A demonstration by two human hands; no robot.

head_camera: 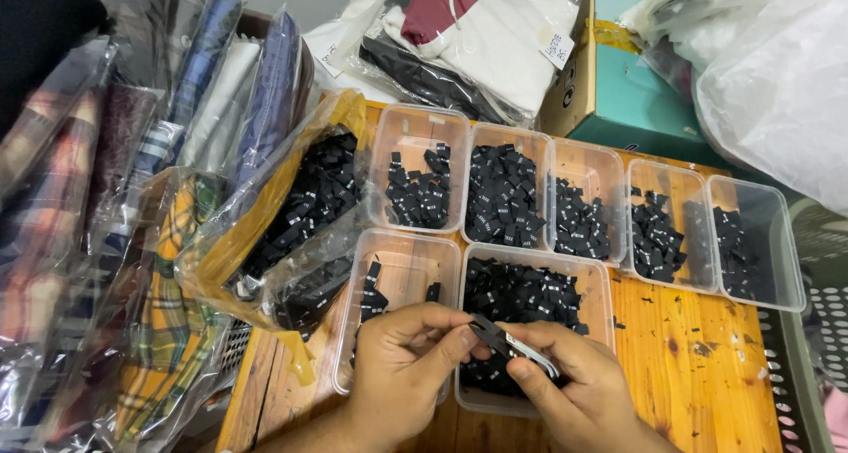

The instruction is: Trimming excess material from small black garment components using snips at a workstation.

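Observation:
My left hand (402,369) pinches a small black fabric label (485,328) between thumb and forefinger. My right hand (565,382) grips a small metal thread snipper (528,351) whose blades meet the label. Both hands hover over two clear plastic tubs: the near left tub (353,347) holds few black labels, the near right tub (601,285) is heaped with them. A far row of several clear tubs (459,131) also holds black labels.
A clear plastic bag of black labels (300,215) lies left of the tubs. Bagged plaid and striped fabrics (106,241) pile up at left. A teal cardboard box (636,82), bagged garments (477,38) and white plastic bags (777,82) stand behind. The wooden table (698,365) carries thread scraps.

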